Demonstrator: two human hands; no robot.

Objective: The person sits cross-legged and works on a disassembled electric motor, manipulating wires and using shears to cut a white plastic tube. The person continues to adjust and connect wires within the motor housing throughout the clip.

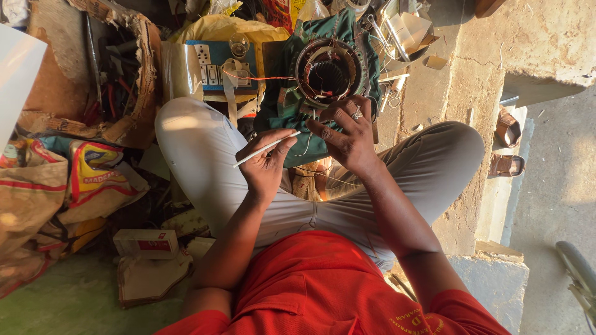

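Sitting cross-legged on cluttered concrete floor

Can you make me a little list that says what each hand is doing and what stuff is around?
Left hand: pinches a thin white stick, tip aimed at the other hand
Right hand: fingers spread on the green motor stator, ring on one finger
Stator: round, copper windings inside, resting by the person's knees
Switch board: blue and white, just left of the stator
Cardboard box: torn, holding tools, far left
Small white box: on the floor by the left elbow
Sandals: on the floor, right side
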